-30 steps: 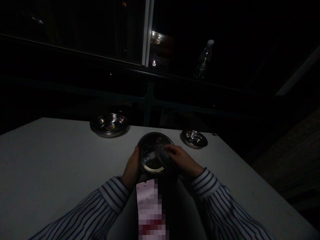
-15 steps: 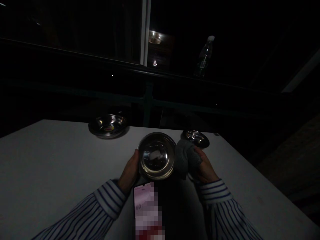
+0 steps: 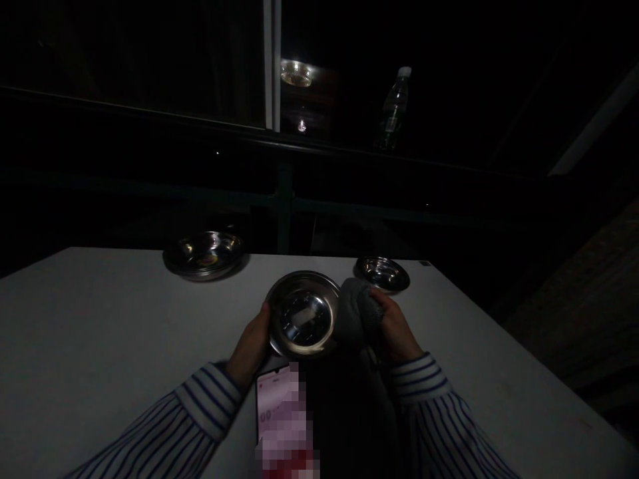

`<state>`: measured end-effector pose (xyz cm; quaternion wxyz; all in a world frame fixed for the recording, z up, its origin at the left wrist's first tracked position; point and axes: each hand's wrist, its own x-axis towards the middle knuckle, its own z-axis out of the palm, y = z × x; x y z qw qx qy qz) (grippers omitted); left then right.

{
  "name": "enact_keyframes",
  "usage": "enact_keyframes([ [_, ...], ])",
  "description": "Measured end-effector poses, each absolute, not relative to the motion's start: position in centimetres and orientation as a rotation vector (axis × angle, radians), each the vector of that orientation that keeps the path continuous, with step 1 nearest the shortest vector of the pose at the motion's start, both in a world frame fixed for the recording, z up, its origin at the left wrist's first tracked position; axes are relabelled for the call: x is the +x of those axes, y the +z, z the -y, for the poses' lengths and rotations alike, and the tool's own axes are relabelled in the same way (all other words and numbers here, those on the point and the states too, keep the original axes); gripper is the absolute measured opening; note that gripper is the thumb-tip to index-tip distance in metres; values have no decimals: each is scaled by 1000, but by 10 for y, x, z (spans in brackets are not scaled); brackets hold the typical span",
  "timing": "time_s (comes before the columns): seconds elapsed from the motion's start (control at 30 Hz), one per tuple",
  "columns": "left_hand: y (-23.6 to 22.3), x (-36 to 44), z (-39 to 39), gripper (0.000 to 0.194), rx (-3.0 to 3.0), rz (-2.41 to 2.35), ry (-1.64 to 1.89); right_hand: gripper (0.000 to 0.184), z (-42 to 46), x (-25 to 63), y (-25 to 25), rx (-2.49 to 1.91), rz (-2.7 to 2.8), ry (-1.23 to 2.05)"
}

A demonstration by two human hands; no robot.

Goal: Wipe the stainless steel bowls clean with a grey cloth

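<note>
A shiny steel bowl [image 3: 299, 319] is tilted toward me above the white table. My left hand [image 3: 251, 346] grips its left rim, thumb on the edge. In my right hand [image 3: 397, 327] is a bunched grey cloth [image 3: 355, 309], pressed against the bowl's right rim; part of the cloth hangs down into shadow. Just below the bowl lies a lit phone [image 3: 282, 406], its screen partly blurred out. Both sleeves are striped blue and white.
Several nested steel bowls [image 3: 204, 256] stand at the table's back left, and another steel bowl [image 3: 382, 273] at the back right. Behind the white table [image 3: 124, 319], a plastic bottle [image 3: 395, 110] stands on a dark ledge beside a window frame [image 3: 272, 63].
The bowl's opening has turned slightly more upward, with the cloth still at its right rim. The whole view has shifted a little, so most things appear farther left.
</note>
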<state>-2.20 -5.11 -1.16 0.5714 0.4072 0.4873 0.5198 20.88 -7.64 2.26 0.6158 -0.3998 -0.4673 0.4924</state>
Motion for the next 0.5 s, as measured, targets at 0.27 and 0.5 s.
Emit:
enact_keyframes([
  [0.27, 5, -15, 61, 45, 1004, -1260, 1031, 35, 74, 211, 20, -926, 1029, 1160],
  [0.5, 8, -17, 61, 44, 1196, -1354, 949, 30, 72, 214, 18, -966, 960, 1139],
])
